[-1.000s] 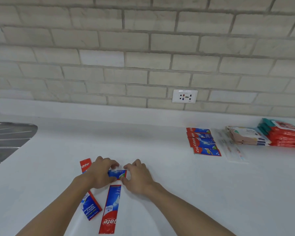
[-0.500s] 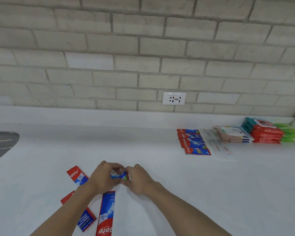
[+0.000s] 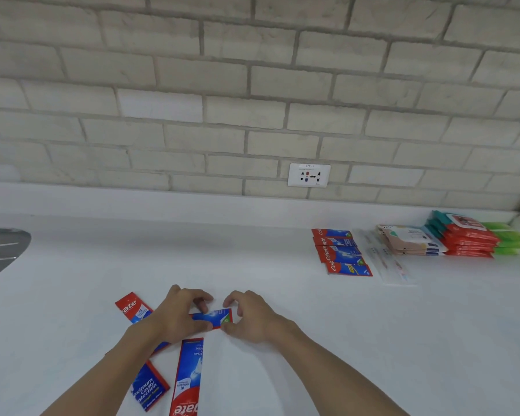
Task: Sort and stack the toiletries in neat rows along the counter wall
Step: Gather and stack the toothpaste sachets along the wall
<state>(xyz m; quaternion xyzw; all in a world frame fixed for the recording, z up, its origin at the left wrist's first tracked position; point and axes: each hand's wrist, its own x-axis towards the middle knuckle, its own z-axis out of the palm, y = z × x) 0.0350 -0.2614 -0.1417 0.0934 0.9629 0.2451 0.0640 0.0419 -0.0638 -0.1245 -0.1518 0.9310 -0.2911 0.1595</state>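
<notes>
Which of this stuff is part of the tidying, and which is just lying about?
Job: held box, pinched by left hand and right hand; loose boxes; toothpaste row; clear packets; beige packs; red packs; green packs.
Just there: socket; sink; brick wall.

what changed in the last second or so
Very little. The left hand and right hand still pinch the toothpaste sachet between them, their fingers drawn slightly apart so more of it shows. The camera swung right, bringing the green packs into view. The row by the wall and the wipe stacks stayed put.
</notes>
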